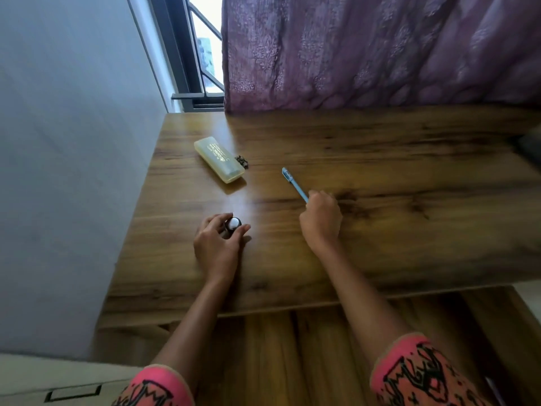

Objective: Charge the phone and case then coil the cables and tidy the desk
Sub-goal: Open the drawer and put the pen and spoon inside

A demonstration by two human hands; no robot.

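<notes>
My left hand point(218, 240) curls round a small dark round object with a white top point(233, 224) that stands on the wooden desk point(380, 159). My right hand point(321, 219) grips the lower end of a light blue pen point(293, 184); the pen's capped end points away to the upper left, low over the desk. A translucent yellowish case point(219, 158) lies at the desk's far left, apart from both hands. No phone or cable shows in this view.
A small dark clip point(241, 161) lies against the yellow case's right side. A purple curtain point(380, 51) hangs behind the desk, with a window point(206, 48) to its left. A grey wall borders the desk's left edge. A dark object point(531, 148) peeks in at the far right.
</notes>
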